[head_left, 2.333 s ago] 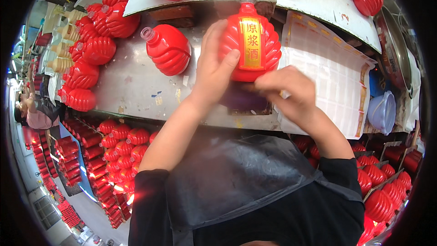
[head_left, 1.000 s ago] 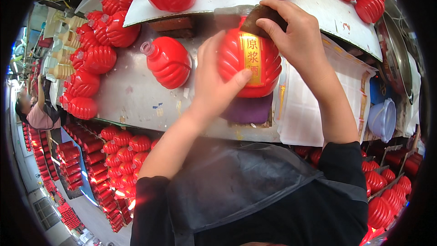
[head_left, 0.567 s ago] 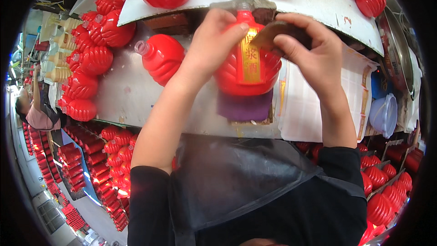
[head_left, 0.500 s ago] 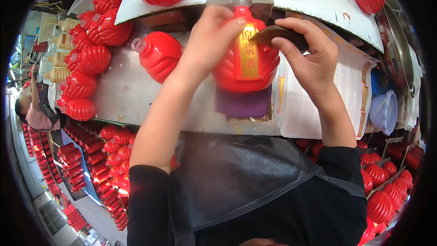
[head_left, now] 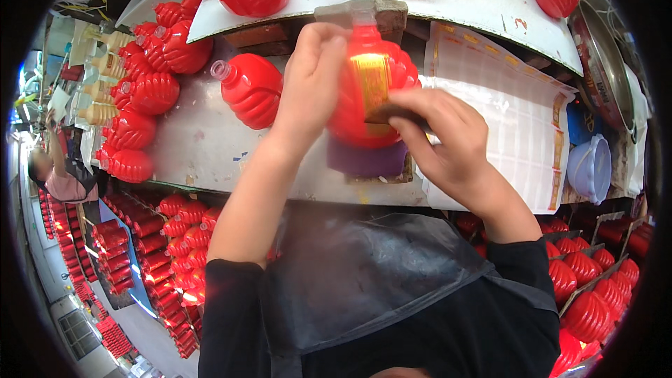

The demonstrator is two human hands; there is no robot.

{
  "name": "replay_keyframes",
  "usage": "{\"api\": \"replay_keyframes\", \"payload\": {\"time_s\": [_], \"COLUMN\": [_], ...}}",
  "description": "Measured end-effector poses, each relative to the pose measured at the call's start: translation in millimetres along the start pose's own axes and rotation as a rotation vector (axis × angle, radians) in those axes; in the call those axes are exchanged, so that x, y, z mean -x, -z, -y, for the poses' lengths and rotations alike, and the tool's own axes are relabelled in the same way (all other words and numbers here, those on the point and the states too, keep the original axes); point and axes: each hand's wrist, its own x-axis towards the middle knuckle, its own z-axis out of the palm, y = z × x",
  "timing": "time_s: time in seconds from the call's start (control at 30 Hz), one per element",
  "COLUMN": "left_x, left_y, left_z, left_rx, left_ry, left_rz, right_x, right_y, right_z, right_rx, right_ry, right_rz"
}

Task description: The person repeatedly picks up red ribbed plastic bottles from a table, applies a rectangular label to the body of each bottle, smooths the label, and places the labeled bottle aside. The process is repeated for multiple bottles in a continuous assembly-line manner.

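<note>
A red ribbed glass bottle [head_left: 353,122] lies in front of me with its clear neck pointing away, its lower end over a purple cloth pad [head_left: 367,159]. A gold label [head_left: 371,78] runs down its upper face. My left hand [head_left: 311,84] grips the bottle's left side near the shoulder, thumb on top and its other fingers partly hidden. In my right hand [head_left: 448,140], a dark, flat scraper-like piece [head_left: 399,113] is pinched between thumb and fingers. Its edge presses on the lower part of the label. Motion blurs the bottle somewhat.
Another red bottle [head_left: 252,91] lies to the left, with several more along the bench's left edge. A white sheet of labels [head_left: 490,119] covers the right side. Beyond is a white shelf [head_left: 448,0] bearing red bottles. A pale blue bucket [head_left: 590,171] stands far right.
My right hand has slid the dark scraper down the label toward me, from its upper middle to its lower end. My left hand still grips the bottle's left side.
</note>
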Motion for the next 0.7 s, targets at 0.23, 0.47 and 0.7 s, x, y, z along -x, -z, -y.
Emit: {"api": "replay_keyframes", "payload": {"time_s": [0.23,0.47,0.7], "left_x": [30.6,32.2,36.0], "left_y": [-6.0,-8.1,-8.4], "left_z": [1.0,4.8,3.7], "left_rx": [0.02,0.038,0.032], "left_ry": [-0.184,-0.213,-0.232], "left_rz": [-0.094,-0.097,-0.092], "right_x": [-55.6,-43.9,-37.2], "right_y": [5.0,5.6,18.2], "right_z": [-6.7,26.1,10.2], "right_rx": [0.257,0.239,0.322], "right_ry": [0.055,0.014,-0.234], "right_rz": [-0.098,0.048,-0.191]}}
